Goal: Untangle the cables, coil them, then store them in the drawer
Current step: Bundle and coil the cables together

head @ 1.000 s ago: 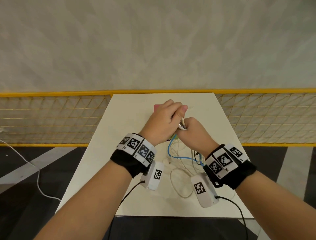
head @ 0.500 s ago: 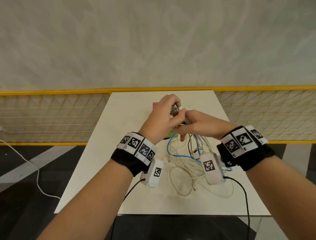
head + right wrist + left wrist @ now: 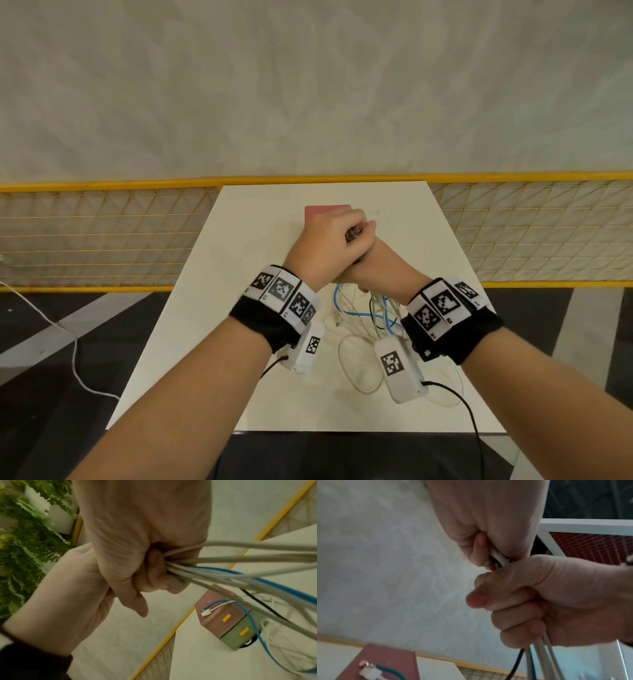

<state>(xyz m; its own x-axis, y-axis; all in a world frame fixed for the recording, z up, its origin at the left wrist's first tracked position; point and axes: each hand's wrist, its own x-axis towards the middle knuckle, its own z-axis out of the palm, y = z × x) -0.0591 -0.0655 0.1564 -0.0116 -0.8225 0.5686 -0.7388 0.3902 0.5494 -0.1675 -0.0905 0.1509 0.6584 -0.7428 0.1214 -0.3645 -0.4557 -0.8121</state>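
Above the tabletop (image 3: 260, 394), left hand (image 3: 325, 250) and right hand (image 3: 380, 267), touching, each grip clamped on the cable bundle (image 3: 240, 566).

No legible words, brand names or numbers appear anywhere in these views. The only markings are black-and-white square fiducial codes, printed on the white band of the left wristband (image 3: 283, 297) and the right wristband (image 3: 444, 308), and on the small white camera units (image 3: 400, 371) slung beneath each wrist; they carry patterns, not readable text.
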